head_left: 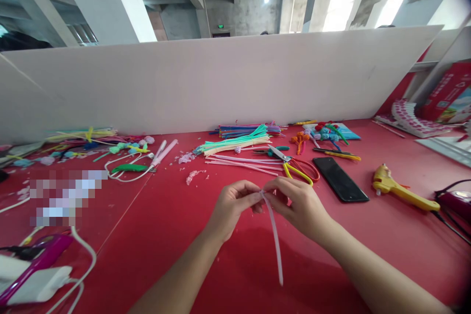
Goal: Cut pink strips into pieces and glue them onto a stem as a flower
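Note:
My left hand [233, 206] and my right hand [300, 203] meet above the red table [165, 235], fingertips pinched together on the top end of a pale pink pipe cleaner [275, 240]. Its free end hangs down toward me, off the table surface. Just beyond my hands lie several loose pink pipe cleaners [243, 162], a bundle of green and cream ones [235, 142] and yellow-and-red-handled scissors [296, 167].
A black phone [340, 179] and a yellow glue gun [399, 189] lie to the right. Small pipe-cleaner flowers [324, 132] sit at the back. More craft pieces and a white cable [125, 164] lie left. A white partition board [221, 78] walls the back.

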Motion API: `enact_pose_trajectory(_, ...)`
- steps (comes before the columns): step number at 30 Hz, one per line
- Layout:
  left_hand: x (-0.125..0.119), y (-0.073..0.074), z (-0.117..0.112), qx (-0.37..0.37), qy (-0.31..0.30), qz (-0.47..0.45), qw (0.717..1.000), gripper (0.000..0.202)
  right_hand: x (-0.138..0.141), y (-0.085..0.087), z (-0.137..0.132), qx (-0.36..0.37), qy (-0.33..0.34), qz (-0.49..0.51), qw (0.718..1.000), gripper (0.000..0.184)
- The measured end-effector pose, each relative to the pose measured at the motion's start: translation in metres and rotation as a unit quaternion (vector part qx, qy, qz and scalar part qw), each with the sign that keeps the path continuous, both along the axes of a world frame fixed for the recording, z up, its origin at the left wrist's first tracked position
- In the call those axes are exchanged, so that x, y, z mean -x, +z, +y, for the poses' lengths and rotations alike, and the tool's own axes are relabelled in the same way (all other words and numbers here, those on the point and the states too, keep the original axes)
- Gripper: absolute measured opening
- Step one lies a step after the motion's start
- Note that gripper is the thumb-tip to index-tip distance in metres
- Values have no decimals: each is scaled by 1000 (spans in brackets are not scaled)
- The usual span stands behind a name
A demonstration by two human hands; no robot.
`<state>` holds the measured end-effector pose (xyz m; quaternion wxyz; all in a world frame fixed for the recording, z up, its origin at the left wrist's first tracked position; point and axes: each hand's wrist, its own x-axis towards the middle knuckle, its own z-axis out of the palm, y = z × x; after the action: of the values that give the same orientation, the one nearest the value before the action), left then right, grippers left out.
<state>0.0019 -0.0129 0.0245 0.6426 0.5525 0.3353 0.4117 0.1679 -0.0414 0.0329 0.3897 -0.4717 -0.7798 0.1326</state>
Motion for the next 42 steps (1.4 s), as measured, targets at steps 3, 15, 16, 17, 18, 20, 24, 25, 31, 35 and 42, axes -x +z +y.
enact_pose_trajectory(3, 3, -2, 4, 3, 46, -23, 999, 12, 1, 0, 0, 143, 26, 95, 985, 13)
enact_pose_trajectory(15, -3, -14, 4, 7, -19, 46, 999, 14, 4, 0, 3, 53, 79, 74, 993, 18)
enact_pose_trajectory(16, -4, -14, 3, 10, -25, 41, 999, 14, 4, -1, 3, 47, 85, 72, 993, 18)
enact_pose_trajectory(17, -4, -15, 2, 16, -30, 32, 999, 14, 3, -2, 4, 43, 87, 74, 993, 18)
enact_pose_trajectory(18, -4, -15, 2, 25, -33, 19, 999, 15, 3, -3, 4, 39, 83, 79, 993, 18)
enact_pose_trajectory(20, -3, -15, 3, 43, -32, -11, 998, 16, 1, -6, 6, 21, 55, 79, 995, 16)
enact_pose_trajectory(24, -1, -16, 8, 39, -10, -26, 999, 18, 0, -14, 11, -36, 1, 10, 999, 15)
enact_pose_trajectory(25, -2, -17, 9, 30, -5, -15, 999, 20, 1, -16, 12, -50, -3, -13, 999, 16)
enact_pose_trajectory(31, -4, -23, 8, -15, 33, 52, 998, 22, 3, -23, 11, -90, -17, -116, 989, 17)
enact_pose_trajectory(35, -4, -28, 6, -63, 46, 88, 993, 21, 3, -25, 11, -93, -25, -170, 981, 16)
enact_pose_trajectory(42, -7, -31, 9, 37, 22, 11, 999, 21, 5, -33, 14, -120, -17, -226, 967, 20)
